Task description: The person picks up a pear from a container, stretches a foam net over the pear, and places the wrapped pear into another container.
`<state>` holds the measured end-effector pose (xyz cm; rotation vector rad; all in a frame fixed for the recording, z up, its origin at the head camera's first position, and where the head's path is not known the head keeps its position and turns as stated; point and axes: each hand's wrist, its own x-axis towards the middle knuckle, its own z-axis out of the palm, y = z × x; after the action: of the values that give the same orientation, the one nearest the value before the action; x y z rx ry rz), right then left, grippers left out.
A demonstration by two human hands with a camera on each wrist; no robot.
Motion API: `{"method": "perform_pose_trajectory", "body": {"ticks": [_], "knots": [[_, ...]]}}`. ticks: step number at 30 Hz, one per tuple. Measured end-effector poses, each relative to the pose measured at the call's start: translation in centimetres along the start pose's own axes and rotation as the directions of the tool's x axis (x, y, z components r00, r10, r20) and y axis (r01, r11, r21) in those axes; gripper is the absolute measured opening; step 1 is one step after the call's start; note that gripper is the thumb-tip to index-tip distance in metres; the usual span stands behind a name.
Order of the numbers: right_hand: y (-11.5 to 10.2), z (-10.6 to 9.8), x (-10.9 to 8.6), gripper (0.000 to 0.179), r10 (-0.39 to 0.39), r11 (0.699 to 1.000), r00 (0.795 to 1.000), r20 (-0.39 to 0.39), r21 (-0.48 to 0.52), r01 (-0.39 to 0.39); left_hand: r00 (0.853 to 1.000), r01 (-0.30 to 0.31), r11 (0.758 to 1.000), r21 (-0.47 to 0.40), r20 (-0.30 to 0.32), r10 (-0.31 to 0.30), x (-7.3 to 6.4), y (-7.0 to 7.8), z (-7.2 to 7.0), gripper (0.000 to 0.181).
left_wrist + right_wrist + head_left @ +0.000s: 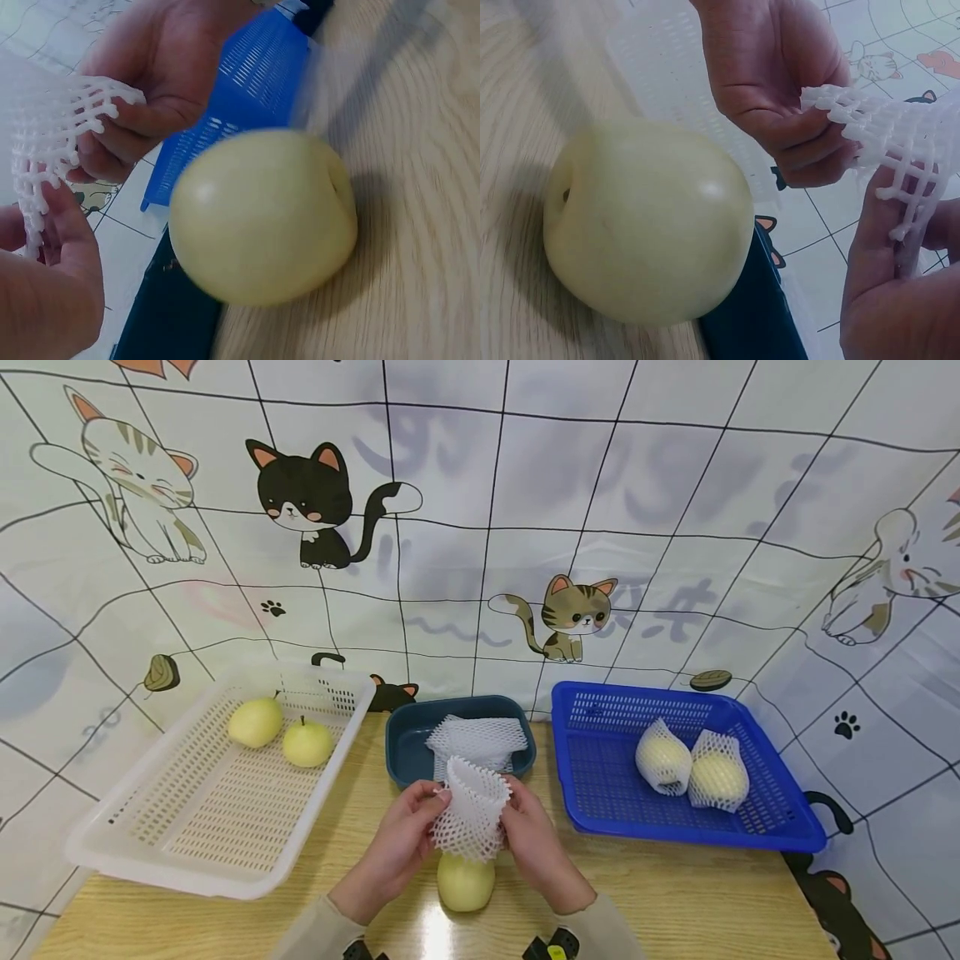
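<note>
Both hands hold a white foam net sleeve by its two sides. My left hand pinches its left side; my right hand grips the right side. In both wrist views, fingers reach inside the net's lower edge and spread it. Just below that edge, on the table, sits a round pale yellow pear. From the wrists, the pear shows bare, with the net apart from it. More foam net sleeves lie in the dark teal tray behind the hands.
At the left stands a white slotted basket with two bare pears. To the right, a blue basket holds two pears in foam nets. A cat-printed cloth hangs behind the wooden table.
</note>
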<state>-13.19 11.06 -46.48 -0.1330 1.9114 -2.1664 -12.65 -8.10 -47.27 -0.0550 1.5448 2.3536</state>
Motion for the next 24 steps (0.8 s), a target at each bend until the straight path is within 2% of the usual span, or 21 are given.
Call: {"method": "perform_pose_trajectory", "body": {"ticks": [2, 5, 8, 10, 13, 17, 22, 24], "knots": [[0.2, -0.1, 0.0, 0.039, -0.018, 0.999, 1.000, -0.025, -0.030, 0.017, 0.999, -0.011, 0.999, 0.043, -0.030, 0.012, 0.0, -0.1, 0.0, 0.016], [0.5, -0.1, 0.0, 0.041, -0.065, 0.994, 0.997, -0.051, -0.094, 0.060, 0.999, -0.002, 0.994, 0.108, -0.039, 0.007, 0.0, -0.2, -0.2, 0.026], [0.8, -0.1, 0.2, 0.039, -0.119, 0.977, 0.991, -0.061, -0.185, 0.106, 0.999, 0.014, 0.990, 0.140, -0.034, -0.010, 0.0, -0.3, -0.3, 0.036], [0.9, 0.0, 0.3, 0.034, -0.132, 0.964, 0.989, -0.070, -0.243, 0.111, 0.998, 0.014, 0.985, 0.172, -0.055, -0.004, 0.0, -0.4, -0.3, 0.038], [1.2, 0.2, 0.6, 0.027, -0.124, 0.941, 0.988, -0.092, -0.327, 0.088, 0.992, -0.021, 0.971, 0.237, -0.113, 0.049, 0.0, -0.6, -0.3, 0.037], [1.7, 0.2, 0.8, 0.022, -0.086, 0.930, 0.990, -0.108, -0.366, 0.041, 0.977, -0.045, 0.952, 0.303, -0.186, 0.105, 0.1, -1.0, -0.2, 0.034], [2.2, 0.1, 0.9, 0.020, -0.035, 0.940, 0.993, -0.111, -0.342, -0.005, 0.970, -0.022, 0.940, 0.342, -0.220, 0.103, 0.1, -1.8, -0.3, 0.034], [2.5, 0.0, 1.1, 0.022, -0.039, 0.937, 0.994, -0.103, -0.350, 0.001, 0.970, -0.019, 0.938, 0.347, -0.222, 0.101, 0.1, -2.1, -0.3, 0.035]]}}
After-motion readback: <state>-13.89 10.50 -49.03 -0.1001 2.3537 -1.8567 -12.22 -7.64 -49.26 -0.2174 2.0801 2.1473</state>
